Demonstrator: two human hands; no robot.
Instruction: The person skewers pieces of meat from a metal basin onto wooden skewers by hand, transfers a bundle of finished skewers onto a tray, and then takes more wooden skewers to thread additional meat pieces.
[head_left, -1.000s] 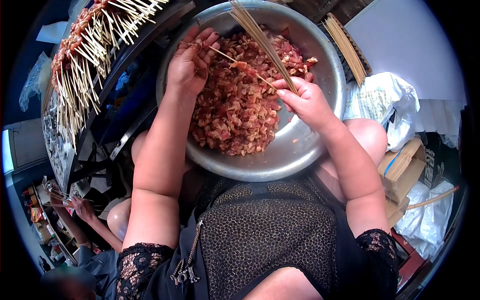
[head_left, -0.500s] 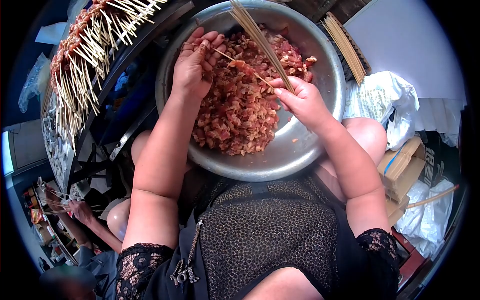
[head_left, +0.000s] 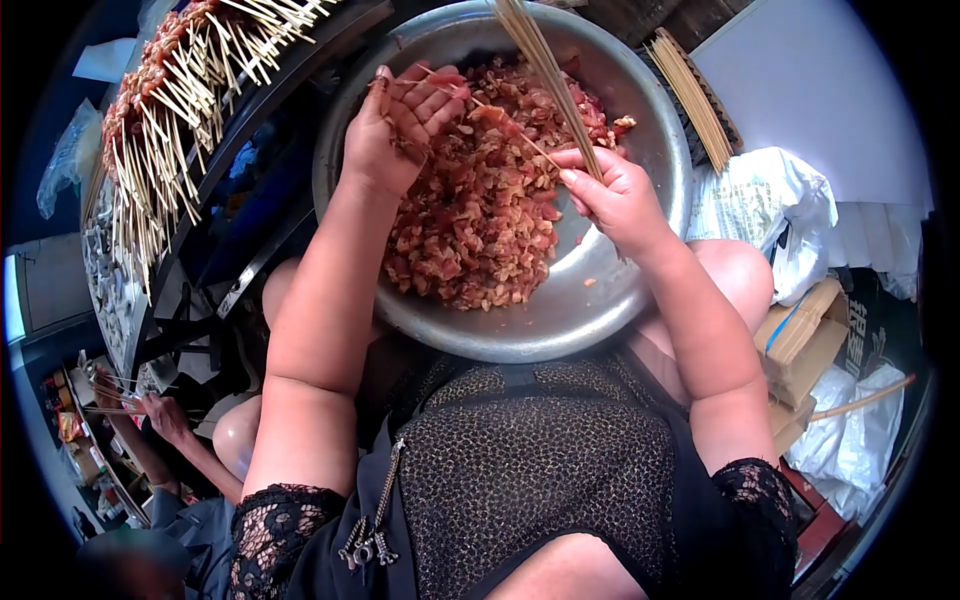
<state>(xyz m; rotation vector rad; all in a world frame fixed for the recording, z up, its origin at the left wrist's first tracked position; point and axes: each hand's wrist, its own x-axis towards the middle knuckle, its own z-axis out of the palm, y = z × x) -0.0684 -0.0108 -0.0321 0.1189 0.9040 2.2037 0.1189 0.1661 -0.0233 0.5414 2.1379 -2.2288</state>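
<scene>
On my lap a wide metal basin holds a heap of chopped raw meat. My right hand grips a bundle of bamboo skewers that points up and away. Between its thumb and forefinger it also pinches a single skewer, slanting left over the heap with meat pieces on it. At the basin's left side my left hand is open, palm up, thumb apart from the fingers. A pink piece of meat near the skewer's far end rests against its fingertips.
Many loaded meat skewers line a rack at upper left. Plain skewers lie in a holder right of the basin, by a white plastic bag and cardboard boxes. Another person's hand holds thin sticks at lower left.
My left hand has opened, its fingers uncurling and the thumb moving away. My right hand and the skewer bundle have shifted slightly right. A piece of meat now shows at the left fingertips.
</scene>
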